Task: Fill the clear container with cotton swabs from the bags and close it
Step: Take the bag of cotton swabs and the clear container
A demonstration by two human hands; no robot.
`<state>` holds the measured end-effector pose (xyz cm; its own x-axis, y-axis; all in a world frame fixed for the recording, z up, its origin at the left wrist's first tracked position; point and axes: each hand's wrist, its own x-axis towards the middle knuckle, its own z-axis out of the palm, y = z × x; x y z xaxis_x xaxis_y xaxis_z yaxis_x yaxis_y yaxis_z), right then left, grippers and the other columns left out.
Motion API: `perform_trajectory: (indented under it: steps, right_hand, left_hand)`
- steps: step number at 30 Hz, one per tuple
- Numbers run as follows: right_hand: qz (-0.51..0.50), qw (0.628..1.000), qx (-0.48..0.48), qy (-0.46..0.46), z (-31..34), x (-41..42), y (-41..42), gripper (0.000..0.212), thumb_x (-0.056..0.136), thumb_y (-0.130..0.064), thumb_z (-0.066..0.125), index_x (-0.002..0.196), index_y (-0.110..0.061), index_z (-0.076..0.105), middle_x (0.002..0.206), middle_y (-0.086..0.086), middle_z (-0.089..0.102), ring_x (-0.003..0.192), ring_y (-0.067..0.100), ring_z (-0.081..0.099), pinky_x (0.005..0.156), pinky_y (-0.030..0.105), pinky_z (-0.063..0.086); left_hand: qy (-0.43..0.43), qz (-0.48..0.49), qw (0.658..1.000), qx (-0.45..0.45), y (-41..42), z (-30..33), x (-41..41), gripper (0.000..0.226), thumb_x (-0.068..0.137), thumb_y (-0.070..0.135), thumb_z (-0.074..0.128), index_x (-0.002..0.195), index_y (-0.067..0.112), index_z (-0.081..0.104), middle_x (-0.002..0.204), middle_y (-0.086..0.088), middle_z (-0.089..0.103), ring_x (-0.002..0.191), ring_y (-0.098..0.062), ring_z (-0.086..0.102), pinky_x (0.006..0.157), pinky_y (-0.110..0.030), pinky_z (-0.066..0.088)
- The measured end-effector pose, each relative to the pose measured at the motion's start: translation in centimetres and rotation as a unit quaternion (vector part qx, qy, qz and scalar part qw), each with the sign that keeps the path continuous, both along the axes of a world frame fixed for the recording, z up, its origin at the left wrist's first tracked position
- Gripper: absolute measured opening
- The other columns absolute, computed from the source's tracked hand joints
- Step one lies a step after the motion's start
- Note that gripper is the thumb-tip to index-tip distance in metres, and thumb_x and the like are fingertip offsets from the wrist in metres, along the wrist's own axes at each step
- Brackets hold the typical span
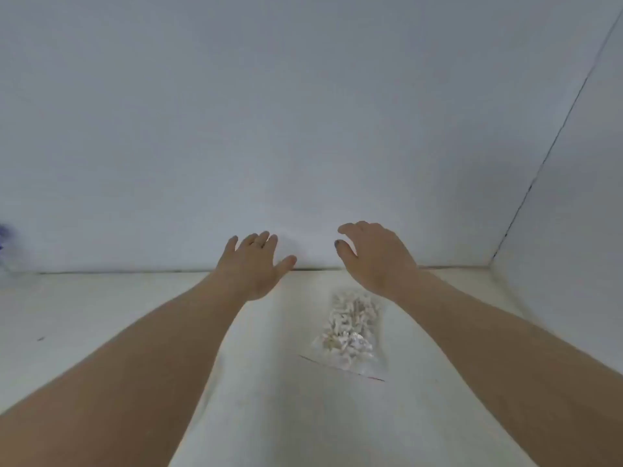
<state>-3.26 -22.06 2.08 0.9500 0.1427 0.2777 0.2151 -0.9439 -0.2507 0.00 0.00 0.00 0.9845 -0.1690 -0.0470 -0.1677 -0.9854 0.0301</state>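
A clear zip bag of cotton swabs (pixel 349 332) lies flat on the white table, its red-striped seal toward me. My left hand (pixel 254 261) reaches out over the table's far edge, fingers spread, holding nothing. My right hand (pixel 376 254) hovers beyond the bag's far end, fingers loosely curved and apart, also with nothing in it. Both forearms stretch across the table on either side of the bag. No clear container is in view.
The white table (pixel 101 315) ends at a white back wall (pixel 303 129). A white side wall (pixel 573 197) closes the right side. A blurred purple-blue object (pixel 5 237) shows at the far left edge.
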Motion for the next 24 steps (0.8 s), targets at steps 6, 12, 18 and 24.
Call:
perform_trajectory:
  steps: [6, 12, 18, 24]
  right_hand:
    - [0.03, 0.996, 0.075, 0.023, -7.9, -2.1, 4.3, 0.042, 0.105, -0.037, 0.038, 0.141, -0.02, 0.05, 0.133, 0.002, 0.06, 0.122, 0.024, 0.051, 0.1, 0.034, 0.039]
    - [0.064, 0.992, 0.093, 0.048, -12.0, -7.7, 8.9, 0.045, 0.105, -0.039, 0.036, 0.145, -0.022, 0.047, 0.136, 0.003, 0.058, 0.128, 0.024, 0.049, 0.104, 0.038, 0.039]
    - [0.07, 0.989, 0.098, 0.08, -13.1, -10.9, 11.0, 0.045, 0.105, -0.042, 0.033, 0.145, -0.026, 0.046, 0.131, 0.002, 0.06, 0.125, 0.023, 0.051, 0.102, 0.037, 0.039]
    - [0.017, 0.941, 0.302, 0.151, -13.4, -14.6, 10.8, 0.039, 0.105, -0.045, 0.033, 0.122, -0.022, 0.061, 0.111, -0.001, 0.064, 0.104, 0.02, 0.057, 0.085, 0.031, 0.039]
  left_hand:
    - [0.078, 0.11, 0.989, 0.055, 3.9, -5.8, -2.8, 0.073, 0.101, 0.07, 0.014, 0.162, 0.031, 0.02, 0.17, -0.002, 0.021, 0.158, -0.027, 0.01, 0.122, -0.062, 0.001]
    - [0.114, 0.248, 0.962, 0.021, 11.9, -9.4, -8.8, 0.079, 0.096, 0.078, 0.015, 0.162, 0.035, 0.017, 0.168, -0.01, 0.02, 0.152, -0.038, 0.021, 0.12, -0.06, 0.018]
    - [0.07, 0.258, 0.961, -0.072, 13.1, -9.6, -12.2, 0.083, 0.098, 0.074, 0.02, 0.158, 0.016, 0.03, 0.157, -0.017, 0.036, 0.138, -0.037, 0.043, 0.11, -0.048, 0.038]
    - [0.097, 0.218, 0.966, -0.1, 8.5, -8.6, -14.1, 0.08, 0.103, 0.065, 0.03, 0.146, -0.001, 0.038, 0.142, -0.021, 0.048, 0.105, -0.031, 0.055, 0.087, -0.037, 0.044]
